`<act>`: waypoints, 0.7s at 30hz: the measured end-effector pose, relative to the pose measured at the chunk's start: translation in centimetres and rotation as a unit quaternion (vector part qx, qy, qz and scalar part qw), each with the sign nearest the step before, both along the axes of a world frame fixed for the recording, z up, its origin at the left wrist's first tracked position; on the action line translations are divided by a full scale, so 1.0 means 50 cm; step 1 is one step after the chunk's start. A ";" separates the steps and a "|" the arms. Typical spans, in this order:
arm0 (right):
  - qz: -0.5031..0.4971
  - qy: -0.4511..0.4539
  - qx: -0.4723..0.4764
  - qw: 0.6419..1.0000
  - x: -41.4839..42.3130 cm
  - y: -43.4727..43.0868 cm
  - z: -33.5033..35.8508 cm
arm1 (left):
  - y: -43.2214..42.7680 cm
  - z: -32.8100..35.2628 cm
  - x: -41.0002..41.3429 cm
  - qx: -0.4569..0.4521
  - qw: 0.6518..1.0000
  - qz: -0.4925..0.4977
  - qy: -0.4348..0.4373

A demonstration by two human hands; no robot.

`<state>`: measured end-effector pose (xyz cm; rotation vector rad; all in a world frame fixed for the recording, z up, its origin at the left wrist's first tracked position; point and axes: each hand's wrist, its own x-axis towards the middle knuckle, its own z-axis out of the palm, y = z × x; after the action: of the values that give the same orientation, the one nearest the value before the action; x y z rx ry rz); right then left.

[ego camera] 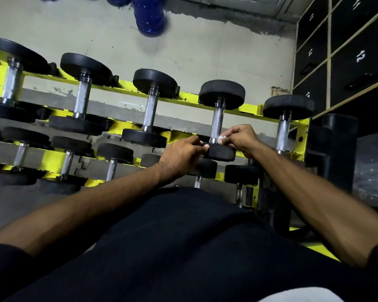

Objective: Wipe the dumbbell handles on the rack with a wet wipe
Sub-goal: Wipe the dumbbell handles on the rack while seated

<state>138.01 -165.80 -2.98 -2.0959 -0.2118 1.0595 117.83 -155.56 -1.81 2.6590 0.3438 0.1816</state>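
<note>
Nearest, left hand [181, 154] gripped the near rubber head [222, 153] of one top-row dumbbell, fingers curled over its edge. Right hand [241, 138] pinched a small wad of wet wipe [222, 137] against the low end of the knurled handle [217, 120]. Likely risks: wipe shredding on the knurling; dumbbell rolling on the yellow rack [127, 89] if the steadying grip slipped; upper handle left unwiped.

- Yellow steel rack [127, 89] with two tiers in view.
- Rack's upper tier: five black-headed dumbbells [150, 112] lie side by side, their chrome handles [82, 99] bridging the gap between the rails [249, 111].
- Rack's lower tier: a row of smaller dumbbells [112, 168].
</note>
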 end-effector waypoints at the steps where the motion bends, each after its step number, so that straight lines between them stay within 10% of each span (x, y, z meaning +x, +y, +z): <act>1: 0.009 -0.013 0.008 1.000 -0.002 -0.004 0.005 | 0.001 -0.002 0.001 0.003 1.000 -0.001 -0.002; 11: 0.266 -0.370 0.064 0.888 -0.022 0.042 0.014 | -0.001 -0.001 -0.002 0.003 1.000 0.003 -0.009; 15: 0.439 -0.333 -0.010 0.835 -0.004 0.049 0.046 | 0.000 0.001 -0.004 0.004 1.000 -0.007 0.002; 21: 0.355 -0.409 0.017 0.840 0.016 0.060 0.053 | -0.004 0.003 -0.007 0.016 1.000 -0.009 0.000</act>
<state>138.82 -162.81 -0.31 -2.3630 -1.5044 0.4204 117.47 -155.75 -1.66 2.6934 0.3190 0.1829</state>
